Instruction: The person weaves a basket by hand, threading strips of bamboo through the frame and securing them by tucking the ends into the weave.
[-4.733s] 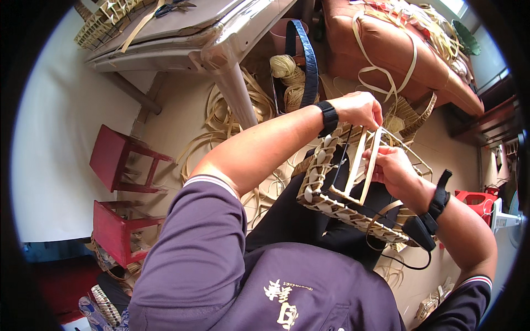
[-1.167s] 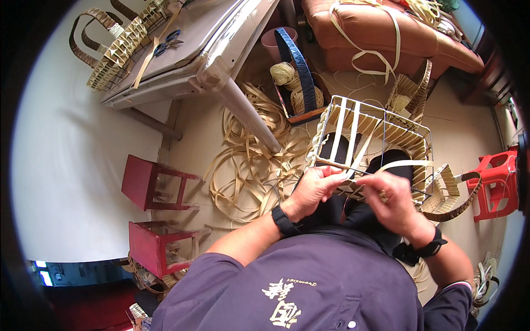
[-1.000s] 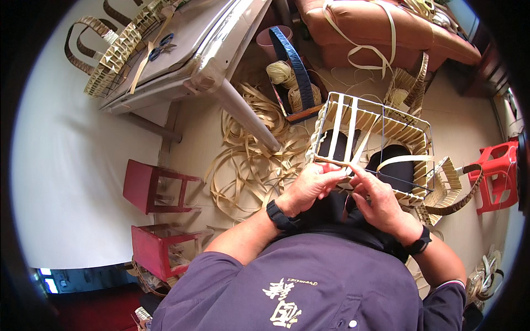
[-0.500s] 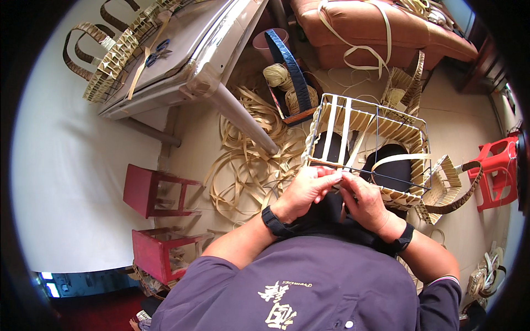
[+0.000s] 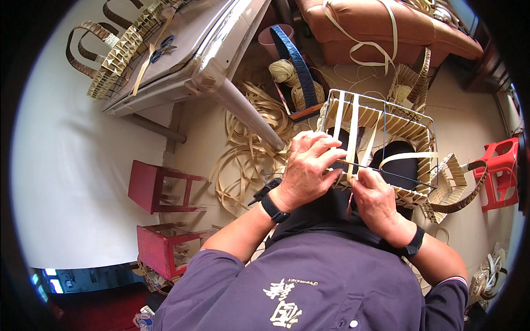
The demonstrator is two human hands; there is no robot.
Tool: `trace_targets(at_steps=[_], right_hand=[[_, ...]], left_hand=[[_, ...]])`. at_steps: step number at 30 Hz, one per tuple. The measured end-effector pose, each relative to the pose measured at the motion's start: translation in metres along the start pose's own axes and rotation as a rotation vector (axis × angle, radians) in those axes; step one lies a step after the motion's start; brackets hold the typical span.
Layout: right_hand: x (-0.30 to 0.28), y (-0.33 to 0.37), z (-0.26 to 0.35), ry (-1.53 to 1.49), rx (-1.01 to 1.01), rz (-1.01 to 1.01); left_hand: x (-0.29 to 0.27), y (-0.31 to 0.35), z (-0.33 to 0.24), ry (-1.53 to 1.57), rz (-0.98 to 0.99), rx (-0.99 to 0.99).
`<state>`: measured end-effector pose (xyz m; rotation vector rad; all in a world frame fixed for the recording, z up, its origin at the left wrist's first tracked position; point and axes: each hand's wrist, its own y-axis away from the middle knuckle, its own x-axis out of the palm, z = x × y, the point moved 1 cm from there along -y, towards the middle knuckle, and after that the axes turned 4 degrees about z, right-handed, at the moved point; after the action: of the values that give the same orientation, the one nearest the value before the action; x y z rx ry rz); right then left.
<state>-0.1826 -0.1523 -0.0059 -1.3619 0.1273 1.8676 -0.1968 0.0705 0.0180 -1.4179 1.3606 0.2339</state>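
A wire-frame basket [image 5: 432, 138], its sides wrapped in flat beige strips, rests over my lap with its open lattice facing up. My left hand [image 5: 310, 165] grips its near left corner, fingers bent over the frame and strips, thumb close to the near wire. At the near edge my right hand [image 5: 376, 203] pinches a flat beige strip [image 5: 353, 129] where it meets the wire. This strip runs across to the far wire beside another pale strip. A loose strip [image 5: 411, 156] curves over the right half. The fingertips partly hide the spot being held.
Coiled strips [image 5: 243, 160] lie on the floor at left, near a table leg [image 5: 248, 110]. A tray with a blue handle [image 5: 295, 63] holds rolls. Red stools [image 5: 157, 187] stand left, another red stool [image 5: 499, 176] right. A handled basket [image 5: 450, 182] sits beside my basket.
My left hand has moved up and away from the right hand, onto the basket's left corner. The right hand stays at the near edge. The whole view has shifted slightly.
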Motion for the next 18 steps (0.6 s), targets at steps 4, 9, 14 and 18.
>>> trace_targets(at_steps=[4, 9, 14, 18], right_hand=[[0.002, -0.004, 0.001, -0.027, -0.066, -0.028], [-0.004, -0.005, 0.01, -0.532, 0.173, 0.006], [-0.005, -0.003, 0.012, -1.084, 0.535, 0.162], [-0.004, -0.003, 0.011, -1.025, 0.38, 0.195]], left_hand=[[0.018, 0.002, 0.009, 0.085, 0.083, 0.005], [0.031, 0.006, 0.017, 0.185, 0.05, 0.047], [0.04, 0.008, 0.011, 0.076, -0.058, 0.085], [0.047, 0.011, 0.013, -0.011, -0.149, 0.132]])
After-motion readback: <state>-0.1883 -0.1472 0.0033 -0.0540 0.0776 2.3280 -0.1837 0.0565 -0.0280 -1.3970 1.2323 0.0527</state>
